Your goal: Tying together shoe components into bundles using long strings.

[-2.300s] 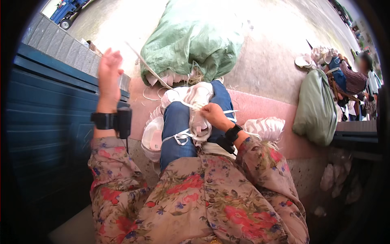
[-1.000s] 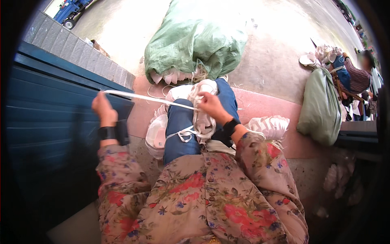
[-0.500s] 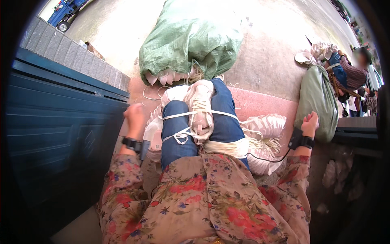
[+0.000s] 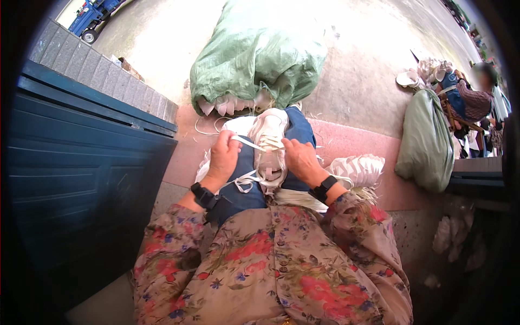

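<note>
A pale pink-white sneaker (image 4: 272,160) rests between my thighs, its toe pointing away from me. Cream laces run through its eyelets. On its left side, my left hand (image 4: 223,156) is closed on a white shoelace (image 4: 248,142) that stretches to the shoe. My right hand (image 4: 303,160) has its fingertips pinched at the right edge of the lacing, and the lace end there is mostly hidden. A looped white lace (image 4: 245,181) lies over my left thigh. Across my right thigh is a bundle of cream laces (image 4: 303,199), partly covered by my right forearm.
A large green woven sack (image 4: 254,70) with pale shoe parts at its mouth lies ahead. Stacked pale shoe pieces (image 4: 360,169) sit on the right. A blue panelled door (image 4: 86,189) borders my left. Another green sack (image 4: 427,141) and a seated person (image 4: 472,97) are far right.
Both hands have come inward from wide apart at the sides to the sneaker. The lace that was pulled taut across both thighs is now gathered in close to the shoe.
</note>
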The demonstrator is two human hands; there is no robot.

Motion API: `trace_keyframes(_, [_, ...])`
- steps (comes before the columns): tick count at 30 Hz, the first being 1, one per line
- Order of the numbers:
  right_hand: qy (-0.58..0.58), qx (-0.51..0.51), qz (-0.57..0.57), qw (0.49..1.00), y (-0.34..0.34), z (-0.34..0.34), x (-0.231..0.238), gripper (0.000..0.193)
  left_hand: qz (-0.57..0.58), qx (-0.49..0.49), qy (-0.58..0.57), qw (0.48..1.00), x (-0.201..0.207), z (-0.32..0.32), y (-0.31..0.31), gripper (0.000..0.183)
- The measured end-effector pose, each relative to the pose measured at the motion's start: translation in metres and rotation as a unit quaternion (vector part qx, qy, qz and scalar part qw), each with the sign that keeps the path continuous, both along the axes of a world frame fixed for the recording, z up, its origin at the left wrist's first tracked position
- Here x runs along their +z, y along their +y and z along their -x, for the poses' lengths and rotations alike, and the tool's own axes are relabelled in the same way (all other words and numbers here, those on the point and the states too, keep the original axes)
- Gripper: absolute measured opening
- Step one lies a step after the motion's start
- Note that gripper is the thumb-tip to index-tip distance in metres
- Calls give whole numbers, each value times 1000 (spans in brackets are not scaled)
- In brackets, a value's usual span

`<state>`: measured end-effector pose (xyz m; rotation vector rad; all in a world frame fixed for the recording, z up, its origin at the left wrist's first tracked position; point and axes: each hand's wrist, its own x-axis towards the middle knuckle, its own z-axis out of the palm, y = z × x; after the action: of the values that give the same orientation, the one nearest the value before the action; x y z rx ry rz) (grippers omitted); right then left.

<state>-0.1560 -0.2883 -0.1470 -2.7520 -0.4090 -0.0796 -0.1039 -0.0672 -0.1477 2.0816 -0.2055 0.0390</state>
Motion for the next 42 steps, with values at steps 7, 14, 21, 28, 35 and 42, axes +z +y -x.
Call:
trace_keyframes(7, [55, -249, -481, 839, -7, -13, 81, 31, 356, 39, 245, 901, 116, -14, -6, 12])
trace_keyframes(14, [137, -357, -756, 531, -52, 12, 69, 32, 433, 114, 359, 819, 16, -4, 39, 14])
trace_keyframes(21, [22, -250, -878, 407, -198, 66, 76, 16, -270, -91, -158, 946, -18, 13, 20, 26])
trace_keyframes(28, [-79, -197, -865, 455, -200, 72, 94, 25, -329, -232, -216, 889, -8, 11, -15, 8])
trace_keyframes(35, [192, -290, -577, 739, -87, 45, 17, 23, -199, -229, -73, 950, -13, 15, -18, 9])
trace_keyframes(42, [167, -125, -245, 947, -12, 23, -20, 19, -268, -127, 47, 954, 2, 28, -17, 20])
